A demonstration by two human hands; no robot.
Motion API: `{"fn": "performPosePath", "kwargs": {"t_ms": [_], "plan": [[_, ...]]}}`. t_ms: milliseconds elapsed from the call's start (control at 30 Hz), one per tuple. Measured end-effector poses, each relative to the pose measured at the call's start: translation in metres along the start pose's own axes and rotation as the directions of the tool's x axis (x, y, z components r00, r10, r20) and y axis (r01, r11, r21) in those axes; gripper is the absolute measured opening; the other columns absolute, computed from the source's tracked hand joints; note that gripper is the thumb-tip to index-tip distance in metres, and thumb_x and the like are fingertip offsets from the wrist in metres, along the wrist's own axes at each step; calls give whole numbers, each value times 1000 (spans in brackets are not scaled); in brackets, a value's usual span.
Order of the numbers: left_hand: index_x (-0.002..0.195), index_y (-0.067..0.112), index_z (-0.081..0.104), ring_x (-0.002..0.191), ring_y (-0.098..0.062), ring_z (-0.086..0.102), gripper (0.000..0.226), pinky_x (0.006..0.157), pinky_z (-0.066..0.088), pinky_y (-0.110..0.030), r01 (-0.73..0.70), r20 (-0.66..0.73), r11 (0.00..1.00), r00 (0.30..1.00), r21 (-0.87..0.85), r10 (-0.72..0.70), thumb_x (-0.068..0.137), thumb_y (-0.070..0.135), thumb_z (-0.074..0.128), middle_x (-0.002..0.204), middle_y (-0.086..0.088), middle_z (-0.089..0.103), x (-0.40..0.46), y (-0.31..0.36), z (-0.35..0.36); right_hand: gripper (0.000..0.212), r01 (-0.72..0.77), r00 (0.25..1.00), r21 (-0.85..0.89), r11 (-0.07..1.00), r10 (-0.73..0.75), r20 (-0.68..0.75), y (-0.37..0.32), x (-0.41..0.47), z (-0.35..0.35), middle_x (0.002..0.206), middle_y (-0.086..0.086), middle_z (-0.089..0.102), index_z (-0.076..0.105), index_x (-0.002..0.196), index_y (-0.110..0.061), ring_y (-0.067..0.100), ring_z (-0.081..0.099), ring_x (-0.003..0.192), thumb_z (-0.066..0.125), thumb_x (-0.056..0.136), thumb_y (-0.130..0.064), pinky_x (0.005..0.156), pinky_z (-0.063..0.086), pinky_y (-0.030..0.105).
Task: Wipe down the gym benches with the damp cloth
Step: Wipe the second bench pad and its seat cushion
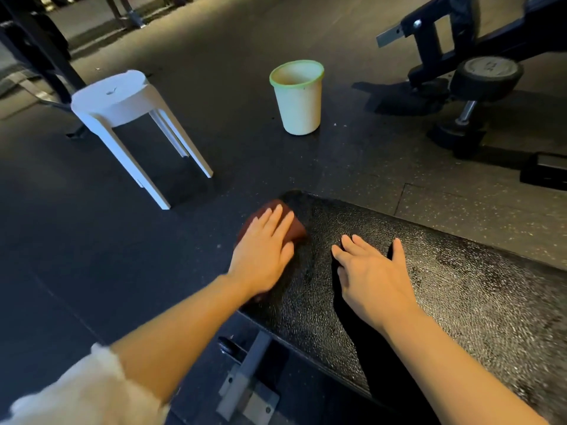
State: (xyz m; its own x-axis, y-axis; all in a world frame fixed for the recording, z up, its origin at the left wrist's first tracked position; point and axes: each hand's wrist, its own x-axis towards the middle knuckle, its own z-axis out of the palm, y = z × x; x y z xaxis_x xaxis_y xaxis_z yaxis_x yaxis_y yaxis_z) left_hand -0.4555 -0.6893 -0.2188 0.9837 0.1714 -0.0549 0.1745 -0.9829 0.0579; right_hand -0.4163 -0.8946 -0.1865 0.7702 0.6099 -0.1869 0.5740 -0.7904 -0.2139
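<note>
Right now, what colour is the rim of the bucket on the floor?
Green, on a cream bucket; clear in the head view.

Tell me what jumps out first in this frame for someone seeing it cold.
Two bare hands on a black bench pad at lower right: the left hand presses a reddish-brown cloth flat near the pad's end, the right hand rests open beside it. Behind them on the dark floor stand a white stool and a pale bucket with a green rim.

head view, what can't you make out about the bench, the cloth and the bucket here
- Black textured bench pad, head view: its far length is cut off by the right and bottom edges.
- Reddish-brown cloth: mostly hidden under the flat left hand.
- Cream bucket with green rim: too dim inside to tell any contents.
- Pad beneath the right hand: hidden.
</note>
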Motion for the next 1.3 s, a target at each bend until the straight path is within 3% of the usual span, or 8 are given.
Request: {"fn": "performPosePath", "kwargs": {"t_ms": [167, 433, 567, 667, 867, 1000, 1100, 1300], "plan": [[154, 22, 4, 149, -23, 0, 59, 118, -2, -34, 128, 48, 991, 991, -25, -127, 103, 41, 27, 162, -7, 0, 23, 3, -4, 54, -5, 1000, -22, 1000, 5, 4, 0, -4, 2, 162, -8, 9, 19, 153, -28, 9, 3, 148, 32, 101, -25, 114, -3, 63], [153, 24, -2, 149, -18, -7, 60, 121, -5, -35, -77, 34, 996, 997, 45, 75, 103, 41, 27, 161, -2, -8, -45, 14, -2, 56, 50, 996, -85, 995, -55, -66, -1, -20, 5, 162, -3, 10, 12, 154, -28, 16, 6, 149, 30, 101, -30, 113, -5, 64], [154, 21, 2, 149, -23, -3, 60, 120, -2, -37, 73, 68, 997, 995, 38, -75, 103, 39, 28, 162, -6, -3, -10, 5, -2, 48, 153, 955, -100, 983, -173, -242, -11, -40, 21, 133, 7, 59, 63, 127, -17, 26, 52, 128, 68, 80, -27, 106, 24, 70], [154, 20, 4, 149, -23, -2, 59, 119, -3, -36, 85, 39, 996, 996, 22, -85, 103, 38, 28, 162, -7, -2, -29, 18, -1, 40, 184, 938, -100, 978, -205, -281, -21, -48, 27, 121, 7, 67, 72, 112, -15, 25, 60, 119, 75, 73, -27, 104, 26, 69], [150, 26, -5, 147, -15, -10, 61, 120, -8, -33, -108, 43, 993, 993, 42, 106, 94, 49, 7, 158, 3, -10, -108, 19, 3, 42, 196, 940, -112, 974, -219, -261, -15, -61, 43, 125, 4, 65, 70, 117, -16, 24, 57, 122, 72, 76, -27, 105, 18, 65], [154, 21, 10, 149, -23, 0, 55, 119, -3, -36, 107, -7, 993, 994, -45, -108, 104, 33, 28, 162, -4, 3, -79, -5, 3, 47, 161, 967, -117, 980, -180, -180, -14, -70, 40, 141, 0, 53, 58, 134, -21, 19, 44, 135, 61, 87, -27, 108, 7, 66], [154, 20, 8, 149, -25, 0, 56, 119, 0, -38, 235, 36, 971, 972, -33, -234, 104, 32, 28, 162, -8, 3, -59, -7, 3, 50, 165, 981, -113, 980, -175, -87, -15, -71, 33, 160, -6, 19, 26, 151, -27, 13, 10, 148, 32, 102, -30, 110, -9, 65], [153, 25, 5, 148, -19, -8, 65, 117, -12, -32, -14, -22, 998, 1000, -56, 13, 96, 54, 13, 160, 1, -5, -117, 35, 11, 53, 113, 992, -77, 991, -116, -46, -22, -76, 31, 162, -8, 7, 16, 153, -27, 11, -1, 149, 30, 102, -28, 113, -4, 64]]}}
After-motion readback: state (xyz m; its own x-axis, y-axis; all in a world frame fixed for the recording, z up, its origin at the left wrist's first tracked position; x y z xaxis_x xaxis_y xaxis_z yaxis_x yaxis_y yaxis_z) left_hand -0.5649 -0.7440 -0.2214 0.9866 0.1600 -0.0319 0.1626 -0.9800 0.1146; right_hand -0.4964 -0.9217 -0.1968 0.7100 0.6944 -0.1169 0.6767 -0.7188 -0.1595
